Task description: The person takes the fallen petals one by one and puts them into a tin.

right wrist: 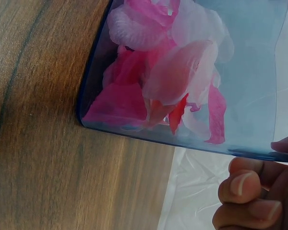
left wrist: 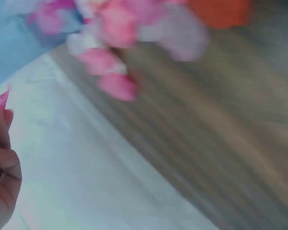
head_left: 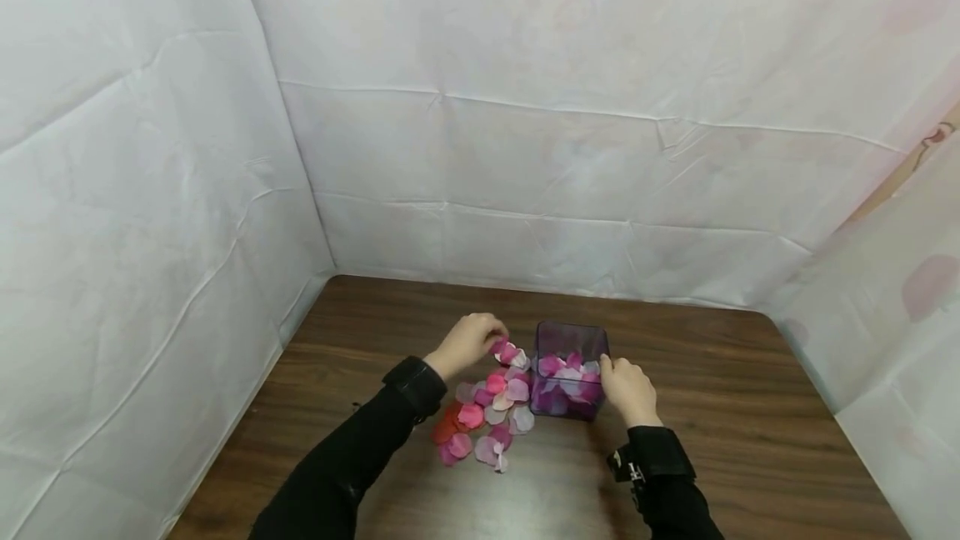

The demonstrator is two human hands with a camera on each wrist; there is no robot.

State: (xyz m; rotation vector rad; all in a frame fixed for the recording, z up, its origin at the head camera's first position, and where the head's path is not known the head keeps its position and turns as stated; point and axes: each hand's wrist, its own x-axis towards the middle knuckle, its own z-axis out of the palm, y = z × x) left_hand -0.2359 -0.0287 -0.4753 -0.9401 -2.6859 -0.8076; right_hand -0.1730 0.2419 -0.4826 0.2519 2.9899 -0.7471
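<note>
My left hand [head_left: 468, 343] pinches a pink petal [left wrist: 2, 101] between thumb and finger, above the far end of a loose pile of petals [head_left: 483, 415]. Pink, white, lilac and orange-red pieces make up that pile on the table. Right of it stands a see-through purple box [head_left: 572, 338], partly filled with pink and white petals [right wrist: 180, 72]. My right hand [head_left: 630, 390] grips the box's right wall, with the thumb at the rim and the other fingers curled outside, as the right wrist view shows.
The brown wooden table [head_left: 750, 440] has rounded far corners. White cloth [head_left: 525, 148] hangs behind it and along the left side, and a patterned cloth [head_left: 900, 315] hangs at the right.
</note>
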